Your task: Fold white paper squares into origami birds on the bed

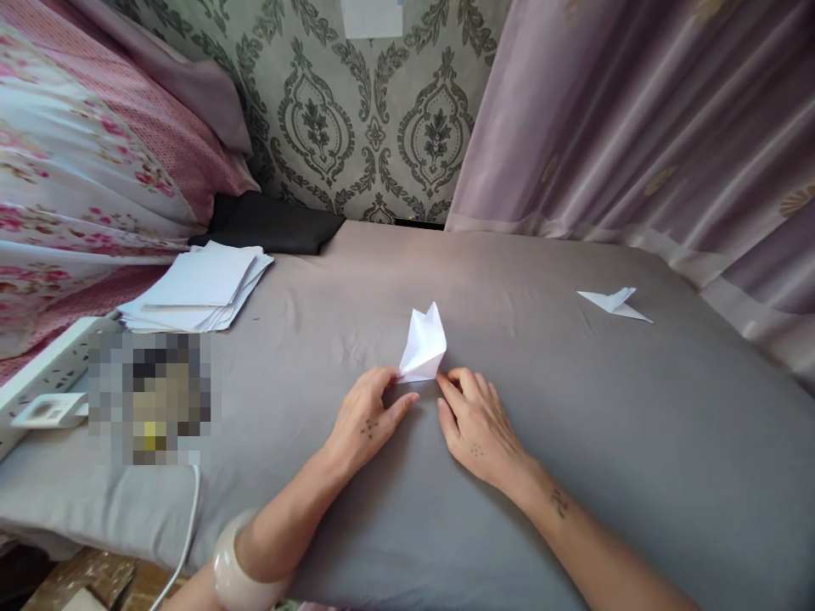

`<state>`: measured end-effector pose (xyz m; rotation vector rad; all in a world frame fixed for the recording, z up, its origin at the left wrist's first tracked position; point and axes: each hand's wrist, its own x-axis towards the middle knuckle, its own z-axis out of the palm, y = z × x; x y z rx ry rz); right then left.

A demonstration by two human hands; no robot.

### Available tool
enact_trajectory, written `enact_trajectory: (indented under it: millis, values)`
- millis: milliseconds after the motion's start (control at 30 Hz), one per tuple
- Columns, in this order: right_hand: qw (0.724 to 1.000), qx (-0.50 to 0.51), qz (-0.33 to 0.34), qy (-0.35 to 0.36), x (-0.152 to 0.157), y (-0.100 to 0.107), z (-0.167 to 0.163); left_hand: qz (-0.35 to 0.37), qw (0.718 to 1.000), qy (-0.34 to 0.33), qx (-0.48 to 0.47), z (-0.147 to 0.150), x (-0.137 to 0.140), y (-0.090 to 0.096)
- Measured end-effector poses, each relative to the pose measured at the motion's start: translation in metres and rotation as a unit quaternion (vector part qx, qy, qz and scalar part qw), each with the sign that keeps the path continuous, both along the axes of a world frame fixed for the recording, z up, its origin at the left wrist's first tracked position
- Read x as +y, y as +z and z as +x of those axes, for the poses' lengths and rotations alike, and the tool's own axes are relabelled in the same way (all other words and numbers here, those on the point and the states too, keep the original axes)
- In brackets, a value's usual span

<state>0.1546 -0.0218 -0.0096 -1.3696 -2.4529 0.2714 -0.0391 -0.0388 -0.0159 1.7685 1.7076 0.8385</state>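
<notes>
A partly folded piece of white paper [425,346] stands on the grey sheet in front of me, its two pointed flaps rising at the top. My left hand [373,412] is at the paper's lower left corner, fingertips touching it and thumb stretched out below, apart from it. On the other side, my right hand [474,420] has its index fingertip against the lower right corner. Its thumb is also held away from the paper. Neither hand shows a pinch. The undersides of my fingers are hidden.
A folded white paper shape [615,303] lies at the right. At the left are a stack of white paper [200,288], a black folded item [271,222], a white power strip [60,365] with a plugged charger [51,411], a white cable [191,518] and a blurred-out patch. Curtains hang on both sides.
</notes>
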Motion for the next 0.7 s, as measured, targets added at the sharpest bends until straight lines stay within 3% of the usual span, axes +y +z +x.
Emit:
enact_trajectory:
  millis: [100, 300, 500, 700]
  values:
    - [1.000, -0.023, 0.009, -0.005, -0.002, 0.001, -0.004, -0.042, 0.996, 0.059, -0.045, 0.004, 0.002, 0.005]
    - [1.000, -0.006, 0.013, -0.028, -0.002, -0.001, -0.006, -0.027, 0.999, 0.036, 0.001, 0.009, 0.003, 0.011]
    - [0.994, 0.090, -0.004, -0.063, 0.002, -0.009, -0.002, -0.048, 0.996, 0.070, 0.002, 0.009, 0.005, 0.017]
    - [0.991, 0.115, -0.011, -0.069, 0.004, -0.012, -0.002, -0.067, 0.992, 0.098, 0.033, 0.010, 0.011, 0.019]
